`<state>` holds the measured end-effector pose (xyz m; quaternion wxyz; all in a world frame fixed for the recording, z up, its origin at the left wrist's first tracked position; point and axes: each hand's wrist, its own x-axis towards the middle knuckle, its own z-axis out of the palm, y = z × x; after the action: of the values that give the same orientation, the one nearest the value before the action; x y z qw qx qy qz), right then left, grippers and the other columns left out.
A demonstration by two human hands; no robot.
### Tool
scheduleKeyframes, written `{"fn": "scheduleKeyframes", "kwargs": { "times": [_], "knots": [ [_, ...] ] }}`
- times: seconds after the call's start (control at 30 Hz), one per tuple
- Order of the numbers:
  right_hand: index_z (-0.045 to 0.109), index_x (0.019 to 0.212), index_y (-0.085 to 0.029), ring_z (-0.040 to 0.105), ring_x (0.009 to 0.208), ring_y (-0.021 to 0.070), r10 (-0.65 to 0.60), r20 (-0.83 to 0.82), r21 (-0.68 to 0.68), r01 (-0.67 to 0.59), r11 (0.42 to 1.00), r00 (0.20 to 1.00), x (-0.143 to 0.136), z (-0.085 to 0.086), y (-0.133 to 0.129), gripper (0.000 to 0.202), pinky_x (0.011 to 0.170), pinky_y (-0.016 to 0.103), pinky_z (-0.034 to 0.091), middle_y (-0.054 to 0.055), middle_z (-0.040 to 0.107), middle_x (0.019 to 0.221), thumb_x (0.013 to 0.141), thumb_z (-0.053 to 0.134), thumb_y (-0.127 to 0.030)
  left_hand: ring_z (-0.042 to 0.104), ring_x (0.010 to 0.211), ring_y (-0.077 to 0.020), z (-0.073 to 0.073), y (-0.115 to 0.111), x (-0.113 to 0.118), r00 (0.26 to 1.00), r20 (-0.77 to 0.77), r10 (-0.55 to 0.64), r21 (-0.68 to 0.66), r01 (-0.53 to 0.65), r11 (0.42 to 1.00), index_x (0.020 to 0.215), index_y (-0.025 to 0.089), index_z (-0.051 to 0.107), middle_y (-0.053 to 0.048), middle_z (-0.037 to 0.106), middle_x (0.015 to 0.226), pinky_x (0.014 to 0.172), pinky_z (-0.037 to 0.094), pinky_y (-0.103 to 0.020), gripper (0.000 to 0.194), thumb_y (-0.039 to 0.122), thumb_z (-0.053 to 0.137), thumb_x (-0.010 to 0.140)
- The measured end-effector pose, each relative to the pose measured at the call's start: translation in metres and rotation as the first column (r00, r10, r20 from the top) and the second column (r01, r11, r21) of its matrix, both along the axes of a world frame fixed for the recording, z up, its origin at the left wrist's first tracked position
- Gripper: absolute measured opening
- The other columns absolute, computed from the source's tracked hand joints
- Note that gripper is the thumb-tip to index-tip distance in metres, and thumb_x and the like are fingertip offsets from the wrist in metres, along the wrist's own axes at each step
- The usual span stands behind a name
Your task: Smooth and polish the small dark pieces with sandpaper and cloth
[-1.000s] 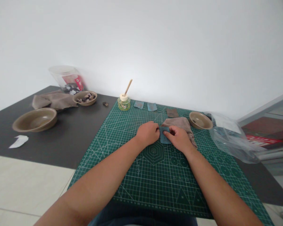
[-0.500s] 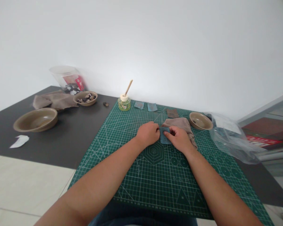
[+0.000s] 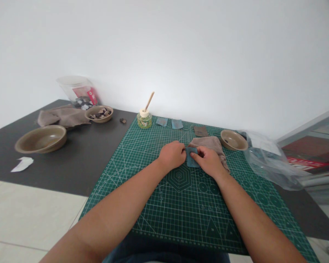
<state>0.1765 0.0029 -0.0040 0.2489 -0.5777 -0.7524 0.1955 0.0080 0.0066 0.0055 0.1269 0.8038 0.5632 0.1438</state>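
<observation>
Right hand (image 3: 210, 159) pinches a blue sheet (image 3: 191, 161) (likely light, bendy, best held by its edge); left hand (image 3: 172, 155) curls, its hold unclear.

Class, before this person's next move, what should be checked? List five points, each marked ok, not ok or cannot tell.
1. Right hand grips the blue patch: ok, thumb on top.
2. Left hand grips the patch's left edge: cannot tell, fingertips hidden.
3. Brown cloth clear of the right hand: cannot tell, overlapped in view.
4. Glass bottle upright: ok.
5. No loose pieces outside bowls: not ok, a dark piece lies on the table.
</observation>
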Motion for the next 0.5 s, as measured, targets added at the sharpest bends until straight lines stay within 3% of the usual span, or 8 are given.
{"fn": "scheduleKeyframes", "kwargs": {
  "times": [0.5],
  "knots": [
    [0.043,0.059,-0.020,0.045,0.056,0.0148,-0.008,0.016,-0.005,0.008,1.000,1.000,-0.0006,0.0008,-0.0005,0.027,0.053,0.027,0.030,-0.002,0.048,0.056,0.079,0.052,-0.036,0.061,0.084,-0.0207,-0.0017,0.0005,-0.0007,1.000,0.008,-0.004,0.016,0.004,1.000,0.083,0.019,0.065,-0.007,0.064,0.089,0.075,0.050,-0.032,0.027,0.027,0.039,0.084]
  ]
}}
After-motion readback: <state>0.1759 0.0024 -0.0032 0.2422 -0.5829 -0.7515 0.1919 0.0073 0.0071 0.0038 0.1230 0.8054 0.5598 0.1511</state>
